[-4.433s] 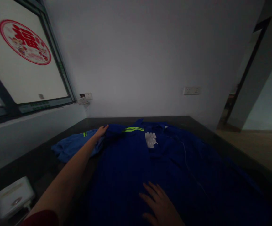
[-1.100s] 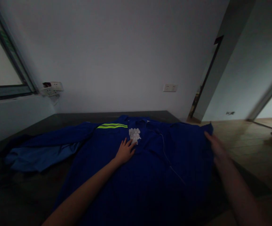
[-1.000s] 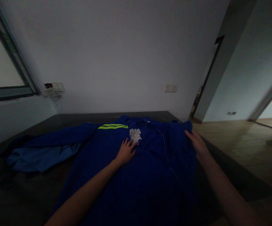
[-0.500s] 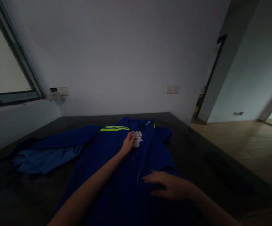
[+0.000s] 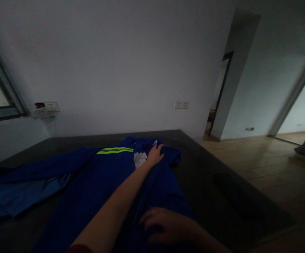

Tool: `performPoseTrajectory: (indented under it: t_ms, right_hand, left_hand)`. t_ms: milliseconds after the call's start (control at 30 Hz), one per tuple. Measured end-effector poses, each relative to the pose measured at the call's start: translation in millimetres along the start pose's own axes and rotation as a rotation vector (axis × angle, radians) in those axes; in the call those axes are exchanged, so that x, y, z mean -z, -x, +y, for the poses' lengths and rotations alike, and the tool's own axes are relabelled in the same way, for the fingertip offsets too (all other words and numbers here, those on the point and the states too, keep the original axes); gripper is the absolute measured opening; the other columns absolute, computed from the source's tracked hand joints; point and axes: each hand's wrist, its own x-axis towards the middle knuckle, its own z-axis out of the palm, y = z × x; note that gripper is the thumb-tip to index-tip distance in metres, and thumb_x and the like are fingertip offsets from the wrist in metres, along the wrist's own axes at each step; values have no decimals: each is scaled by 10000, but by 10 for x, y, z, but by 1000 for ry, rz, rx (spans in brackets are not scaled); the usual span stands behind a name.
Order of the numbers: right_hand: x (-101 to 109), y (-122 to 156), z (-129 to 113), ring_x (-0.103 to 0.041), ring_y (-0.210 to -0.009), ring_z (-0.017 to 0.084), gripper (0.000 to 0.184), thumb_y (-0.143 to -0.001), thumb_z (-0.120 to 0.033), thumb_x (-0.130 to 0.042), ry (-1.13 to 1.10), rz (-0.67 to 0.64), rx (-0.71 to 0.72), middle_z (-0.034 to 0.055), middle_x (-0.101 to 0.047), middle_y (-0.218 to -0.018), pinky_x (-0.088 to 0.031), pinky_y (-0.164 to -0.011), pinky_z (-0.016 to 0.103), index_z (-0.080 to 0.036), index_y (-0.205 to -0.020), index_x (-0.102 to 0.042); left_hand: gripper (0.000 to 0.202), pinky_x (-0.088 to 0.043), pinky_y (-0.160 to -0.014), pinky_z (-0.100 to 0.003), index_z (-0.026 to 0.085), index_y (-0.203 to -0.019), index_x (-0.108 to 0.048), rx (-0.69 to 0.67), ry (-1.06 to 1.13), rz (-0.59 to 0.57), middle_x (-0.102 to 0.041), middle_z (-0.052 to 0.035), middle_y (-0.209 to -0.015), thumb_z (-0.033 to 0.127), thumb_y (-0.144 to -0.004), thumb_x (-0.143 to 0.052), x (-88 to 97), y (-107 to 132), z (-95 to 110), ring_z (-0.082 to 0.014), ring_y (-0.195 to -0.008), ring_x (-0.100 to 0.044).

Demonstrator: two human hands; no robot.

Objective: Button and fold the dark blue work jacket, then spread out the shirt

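A dark blue long-sleeved work jacket [image 5: 107, 182] with a yellow-green reflective stripe lies spread on the dark table. My left hand [image 5: 155, 155] reaches far up its front and rests on the loose front flap just below the collar, fingers apart. Beside that hand, a crumpled white patch [image 5: 140, 159] shows at the chest; I cannot tell what it is. Lower down, my right hand [image 5: 164, 225] is over the flap near its edge, with fingers bent and apart. Shadow hides whether its fingertips touch the cloth.
The dark table [image 5: 194, 175] meets a white wall with a socket [image 5: 181, 104]. A dark flat item [image 5: 237, 195] lies on the table's right side. More sockets [image 5: 47, 108] are by the window at left. Beyond the right edge is tiled floor [image 5: 247, 154].
My left hand has moved right, from the white patch onto the front flap near the collar. My right hand stays low by the flap's edge. The view has turned to the right.
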Motion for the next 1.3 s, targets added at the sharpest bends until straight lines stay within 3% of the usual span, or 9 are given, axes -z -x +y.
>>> performPoseTrajectory:
  t_ms: [167,400,600,800,900,967,1067,1167,1300]
  right_hand:
    - [14,-15,-33,-528,-1150,185,223,-834,-277,-612,73,-11,45,93,-584,-1226,-387,-986,300,-164,-1024,-642]
    - [-16,-33,-1,-535,-1137,177,218,-845,-277,-599,110,-15,73,91,-592,-1208,-390,-977,275,-154,-1021,-640]
    - [-25,-18,-13,-537,-1134,170,231,-849,-310,-601,101,13,31,85,-571,-1237,-395,-971,265,-165,-1024,-640]
    - [94,62,-62,-522,-1133,183,180,-831,-270,-620,49,219,-13,81,-584,-1214,-398,-968,305,-180,-986,-639]
    - [124,163,-163,-525,-1075,183,141,-850,-271,-590,74,372,0,84,-607,-1122,-409,-925,310,-169,-934,-638]
    - [61,238,-214,-544,-973,186,137,-864,-274,-561,154,387,-51,76,-625,-1004,-429,-849,310,-170,-883,-648]
    - [-144,332,-207,-574,-883,200,167,-854,-290,-570,262,209,-142,67,-650,-931,-441,-773,310,-198,-947,-674]
    - [-310,412,-188,-612,-870,192,226,-867,-298,-566,211,-22,-170,57,-673,-969,-454,-743,280,-255,-1060,-675]
    - [-156,522,-338,-606,-968,177,291,-877,-393,-550,-29,63,-179,42,-659,-1070,-444,-844,274,-286,-1131,-642]
  left_hand:
    - [616,-287,-987,-597,337,-1393,-344,57,-260,-177,-459,-159,-1366,552,-834,-488,-49,-92,42,-391,-1258,-406]
    - [432,-423,-904,-473,311,-1285,-512,115,-260,-246,-662,-133,-1075,191,-880,-428,-98,13,-31,-301,-1037,-608]
    - [432,-472,-868,-358,270,-1314,-476,179,-111,-54,-693,-81,-1023,169,-912,-355,189,-108,-228,-219,-913,-664]
    - [476,-398,-1003,-315,196,-1396,-307,305,-23,322,-527,-74,-1334,133,-941,-180,785,-191,-611,-178,-1175,-531]
    - [488,-353,-1046,-310,179,-1422,-233,377,-21,388,-471,-76,-1387,138,-941,-159,946,-58,-819,-163,-1238,-474]
    - [442,-395,-1003,-335,184,-1369,-344,414,-22,323,-567,-90,-1284,185,-938,-250,957,89,-936,-193,-1160,-547]
    - [367,-435,-934,-404,212,-1236,-505,454,-33,179,-674,-93,-1096,281,-878,-467,896,326,-1041,-251,-1031,-624]
    - [429,-403,-956,-446,218,-1272,-483,465,-51,121,-645,-123,-1158,348,-864,-508,851,518,-1043,-282,-1081,-598]
    - [499,-354,-1019,-410,217,-1379,-370,357,-111,113,-481,-140,-1372,426,-926,-371,864,761,-952,-264,-1223,-495]
